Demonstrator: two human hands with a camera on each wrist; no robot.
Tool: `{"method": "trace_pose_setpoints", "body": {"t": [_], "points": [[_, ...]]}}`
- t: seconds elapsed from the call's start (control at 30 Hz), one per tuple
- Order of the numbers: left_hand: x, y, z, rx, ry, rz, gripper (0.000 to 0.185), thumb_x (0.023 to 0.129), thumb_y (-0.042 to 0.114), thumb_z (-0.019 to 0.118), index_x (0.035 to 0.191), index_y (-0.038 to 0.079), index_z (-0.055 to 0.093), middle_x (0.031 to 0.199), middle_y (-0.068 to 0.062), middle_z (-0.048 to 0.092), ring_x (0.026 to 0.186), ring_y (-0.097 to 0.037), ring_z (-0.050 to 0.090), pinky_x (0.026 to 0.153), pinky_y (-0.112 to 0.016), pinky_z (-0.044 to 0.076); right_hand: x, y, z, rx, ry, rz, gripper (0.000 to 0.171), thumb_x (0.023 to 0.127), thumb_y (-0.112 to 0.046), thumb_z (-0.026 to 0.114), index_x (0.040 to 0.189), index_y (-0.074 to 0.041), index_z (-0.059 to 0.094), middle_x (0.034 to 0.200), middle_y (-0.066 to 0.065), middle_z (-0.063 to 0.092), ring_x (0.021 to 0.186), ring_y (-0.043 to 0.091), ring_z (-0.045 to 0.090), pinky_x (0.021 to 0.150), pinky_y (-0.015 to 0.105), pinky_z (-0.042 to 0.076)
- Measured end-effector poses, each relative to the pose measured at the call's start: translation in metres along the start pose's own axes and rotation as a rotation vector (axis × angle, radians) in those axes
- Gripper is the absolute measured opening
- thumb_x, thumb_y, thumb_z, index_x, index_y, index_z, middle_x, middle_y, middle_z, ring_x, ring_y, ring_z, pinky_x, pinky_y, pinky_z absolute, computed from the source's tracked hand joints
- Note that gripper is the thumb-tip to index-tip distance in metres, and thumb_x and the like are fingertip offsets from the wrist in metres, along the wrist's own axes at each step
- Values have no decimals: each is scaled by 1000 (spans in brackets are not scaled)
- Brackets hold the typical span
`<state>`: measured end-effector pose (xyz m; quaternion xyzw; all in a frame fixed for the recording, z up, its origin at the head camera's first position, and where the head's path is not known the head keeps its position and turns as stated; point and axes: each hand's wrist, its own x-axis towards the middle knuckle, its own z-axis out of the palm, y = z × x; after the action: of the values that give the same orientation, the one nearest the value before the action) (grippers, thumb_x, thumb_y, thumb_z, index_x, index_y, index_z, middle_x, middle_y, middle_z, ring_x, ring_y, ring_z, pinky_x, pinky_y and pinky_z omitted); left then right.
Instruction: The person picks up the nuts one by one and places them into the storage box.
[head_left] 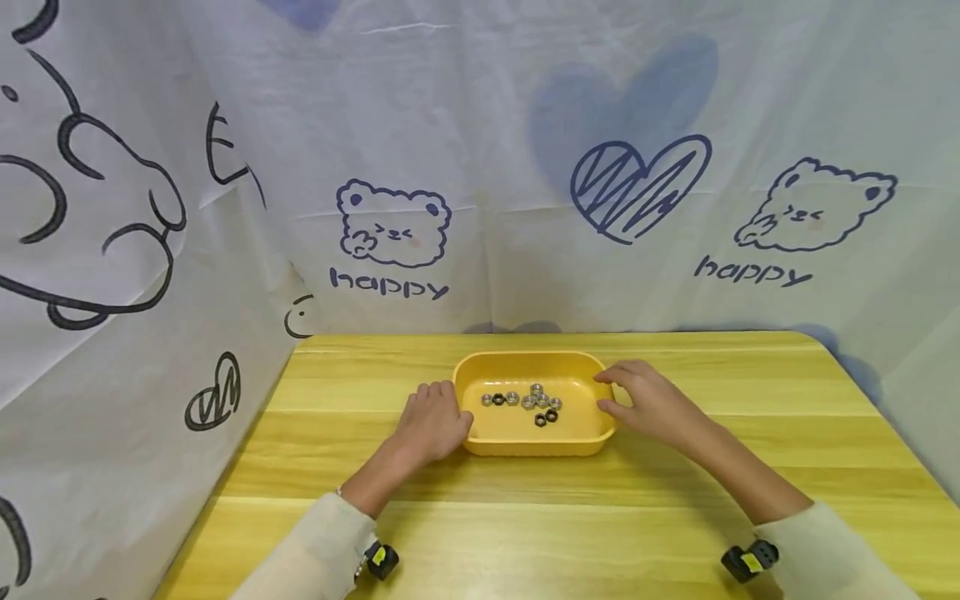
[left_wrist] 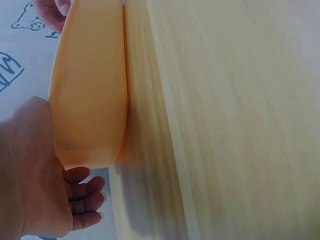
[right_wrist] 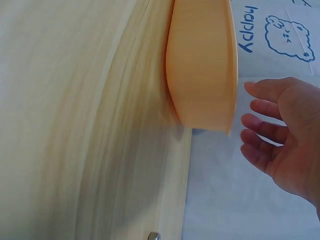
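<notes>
A yellow plastic tray [head_left: 536, 448] with rounded corners sits on the table, and looks orange in both wrist views. Several small hex nuts [head_left: 528, 402], most silver and some black, lie loose on its floor. My left hand [head_left: 433, 423] grips the tray's left end, thumb over the rim and fingers along the outer wall. In the left wrist view the fingers [left_wrist: 85, 192] bend round that end. At the opposite end, my right hand [head_left: 648, 402] hovers by the rim with fingers spread and loosely bent. The right wrist view shows a gap between that hand and the tray [right_wrist: 202, 65].
The wooden table [head_left: 525, 533] ends at a white cloth [head_left: 480, 167] printed with bears and hearts, which also hangs along the left side. A small metal piece [right_wrist: 154, 236] shows at the bottom edge of the right wrist view.
</notes>
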<state>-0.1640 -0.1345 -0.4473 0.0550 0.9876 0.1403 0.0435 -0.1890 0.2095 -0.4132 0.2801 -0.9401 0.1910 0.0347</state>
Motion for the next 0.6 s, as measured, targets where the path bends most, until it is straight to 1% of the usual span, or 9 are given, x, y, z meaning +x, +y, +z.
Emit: {"method": "trace_pose_setpoints", "body": {"t": [0.23, 0.6], "points": [[-1, 0, -1, 1, 8, 3, 38, 99, 33, 47, 111, -2, 52, 96, -13, 50, 89, -29, 43, 82, -40, 36, -13, 11, -7, 37, 17, 44, 43, 95, -21, 74, 132, -3, 66, 128, 18, 68, 113, 37, 64, 94, 55, 55], [0, 1, -1, -9, 8, 2, 36, 98, 32, 47, 109, -2, 52, 95, -13, 49, 88, -28, 42, 79, -39, 35, -33, 30, -16, 60, 26, 80, 46, 95, -22, 74, 135, -3, 63, 131, 19, 66, 114, 40, 65, 92, 56, 56]]}}
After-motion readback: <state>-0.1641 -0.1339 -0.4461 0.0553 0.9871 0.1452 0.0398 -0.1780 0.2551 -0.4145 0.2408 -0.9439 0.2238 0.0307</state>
